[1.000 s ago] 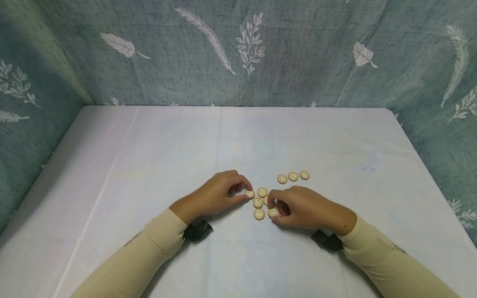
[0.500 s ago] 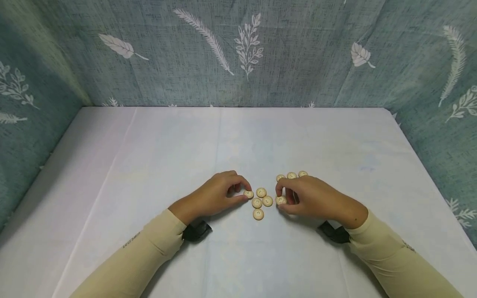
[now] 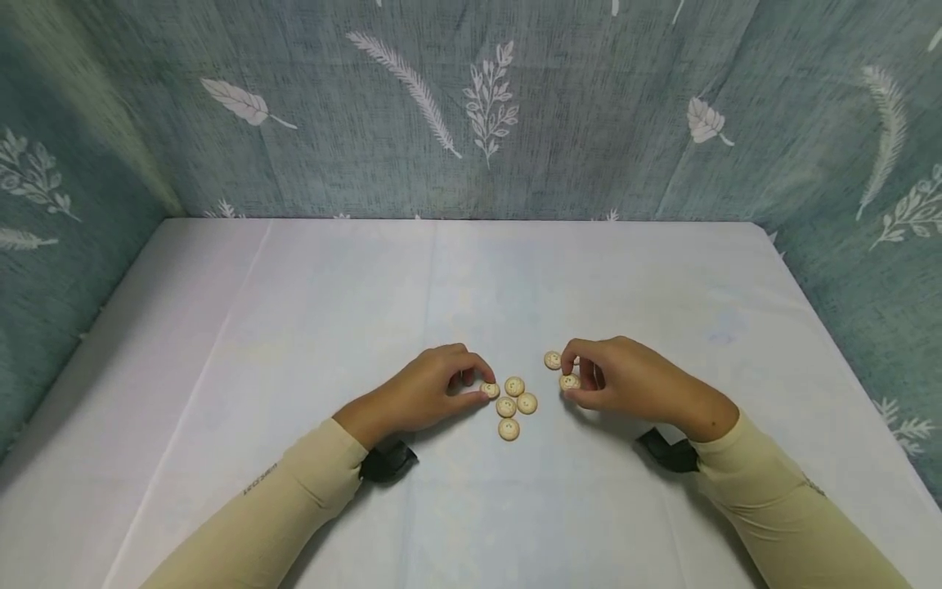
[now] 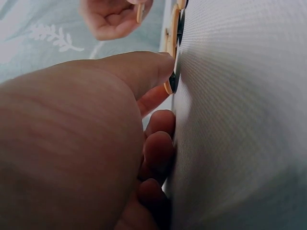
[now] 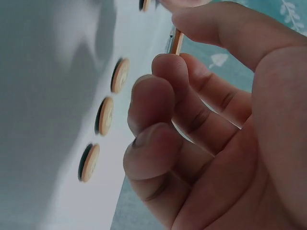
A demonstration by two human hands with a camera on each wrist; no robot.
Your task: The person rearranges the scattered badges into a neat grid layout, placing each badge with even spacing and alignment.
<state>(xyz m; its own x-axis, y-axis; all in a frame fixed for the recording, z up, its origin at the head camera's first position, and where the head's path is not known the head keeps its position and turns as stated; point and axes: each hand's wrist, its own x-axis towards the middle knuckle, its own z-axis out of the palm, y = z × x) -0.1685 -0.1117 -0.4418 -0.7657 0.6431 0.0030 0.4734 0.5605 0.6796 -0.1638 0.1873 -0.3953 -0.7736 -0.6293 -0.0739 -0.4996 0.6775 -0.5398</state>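
My left hand [image 3: 423,388] has its thumb and index finger on the two sides of a round wooden button [image 3: 489,390] that lies on the table. In the left wrist view that button [image 4: 169,86] shows under the thumb tip. Between thumb and fingertips, my right hand [image 3: 636,380] pinches another wooden button [image 3: 569,382]; the right wrist view has this button [image 5: 177,42] tilted on edge, off the table. Just beyond the right hand is a row of three buttons [image 5: 106,116], mostly covered by that hand in the head view, where the leftmost button [image 3: 553,360] shows whole.
A small cluster of several buttons [image 3: 505,407] lies close together between the hands. They rest on a white cloth-covered table [image 3: 331,303]. Behind and at the sides hangs a green curtain [image 3: 589,106] with leaf prints.
My right hand has picked up a button from the cluster's right side and carried it away and to the right, beside the row of three. The left hand stays in place.
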